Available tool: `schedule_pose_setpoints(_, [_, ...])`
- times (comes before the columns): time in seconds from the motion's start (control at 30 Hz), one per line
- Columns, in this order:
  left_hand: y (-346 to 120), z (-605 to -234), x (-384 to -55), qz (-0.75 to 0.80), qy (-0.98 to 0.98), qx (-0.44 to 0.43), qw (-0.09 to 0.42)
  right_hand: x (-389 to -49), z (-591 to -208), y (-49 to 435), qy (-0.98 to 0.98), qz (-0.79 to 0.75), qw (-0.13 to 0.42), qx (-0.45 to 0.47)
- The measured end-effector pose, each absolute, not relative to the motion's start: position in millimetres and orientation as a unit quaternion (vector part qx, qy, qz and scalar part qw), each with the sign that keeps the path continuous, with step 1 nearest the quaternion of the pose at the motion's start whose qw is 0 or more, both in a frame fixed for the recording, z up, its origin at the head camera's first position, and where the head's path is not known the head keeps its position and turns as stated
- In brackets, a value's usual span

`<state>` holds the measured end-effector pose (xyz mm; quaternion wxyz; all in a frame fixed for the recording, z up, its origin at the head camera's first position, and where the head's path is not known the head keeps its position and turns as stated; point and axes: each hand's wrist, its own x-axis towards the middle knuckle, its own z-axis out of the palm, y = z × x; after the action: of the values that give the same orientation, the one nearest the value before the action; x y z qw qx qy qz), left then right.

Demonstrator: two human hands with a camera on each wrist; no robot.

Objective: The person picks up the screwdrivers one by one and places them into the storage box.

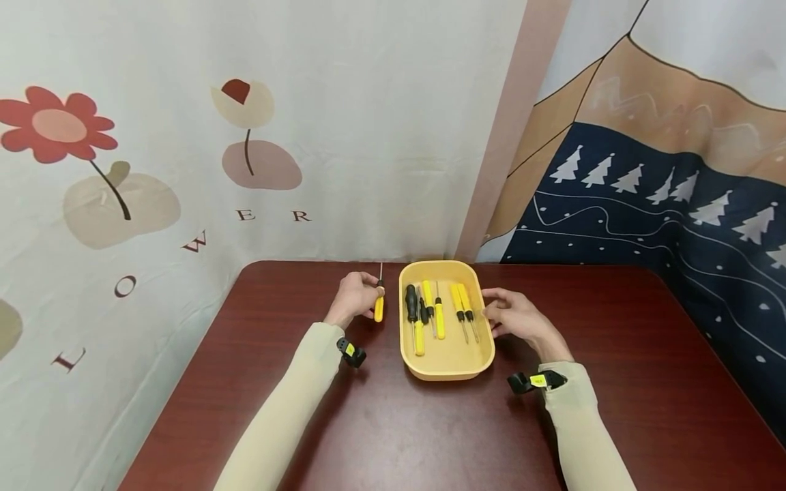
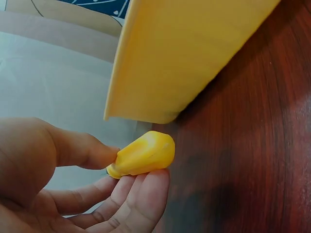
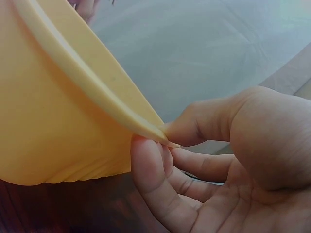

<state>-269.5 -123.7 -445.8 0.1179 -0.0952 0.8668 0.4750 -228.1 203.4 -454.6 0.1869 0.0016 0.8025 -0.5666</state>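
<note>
To the left of a yellow plastic tray (image 1: 447,368), my left hand (image 1: 357,299) pinches a screwdriver (image 1: 379,311) between thumb and fingers. Its yellow handle (image 2: 146,154) points toward me, and the thin shaft points to the back. On the opposite side, my right hand (image 1: 520,320) grips the tray's rim (image 3: 104,99) with thumb and fingers. Inside the tray lie several more screwdrivers: a black-handled one (image 1: 411,300) at the left, yellow-handled ones (image 1: 439,319) in the middle, and a pair with yellow handles (image 1: 464,299) at the right.
The tray stands near the back edge of a dark red wooden table (image 1: 393,436). A white curtain (image 1: 381,123) with printed flowers hangs behind, and a dark blue printed cloth (image 1: 602,218) hangs at the right. Each wrist carries a small black camera (image 1: 351,352).
</note>
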Motion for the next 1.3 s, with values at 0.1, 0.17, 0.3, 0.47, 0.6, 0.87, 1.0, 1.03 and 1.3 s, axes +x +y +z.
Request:
schedule_pose_setpoints(0.1, [-124,-443,-268,0.488,0.860,-0.092,0.115,-228,-455,204,0.801,-0.568,0.186,-0.002])
schedule_pose_setpoints(0.17, [-125,-441,-268,0.497,0.856,-0.089,0.114,-228,-456,204,0.801,-0.569,0.186,-0.001])
schedule_pose_setpoints(0.3, [-125,-437,-266,0.508,0.849,-0.084,0.115,-228,-456,205,0.801,-0.569,0.186,-0.002])
schedule_pose_setpoints(0.47, [-122,-431,-262,0.520,0.843,-0.083,0.112,-228,-455,204,0.802,-0.568,0.186,-0.002])
schedule_pose_setpoints(0.6, [-119,-425,-258,0.527,0.837,-0.087,0.116,-228,-455,204,0.802,-0.568,0.185,-0.001])
schedule_pose_setpoints(0.87, [-112,-416,-252,0.527,0.839,-0.077,0.107,-227,-453,202,0.804,-0.565,0.185,-0.003])
schedule_pose_setpoints(1.0, [-107,-414,-250,0.529,0.839,-0.070,0.107,-226,-452,201,0.801,-0.569,0.185,-0.005])
schedule_pose_setpoints(1.03, [-105,-414,-249,0.528,0.840,-0.067,0.108,-225,-452,202,0.800,-0.570,0.185,-0.006])
schedule_pose_setpoints(1.3, [-93,-414,-246,0.521,0.845,-0.048,0.112,-225,-452,202,0.798,-0.573,0.187,-0.006])
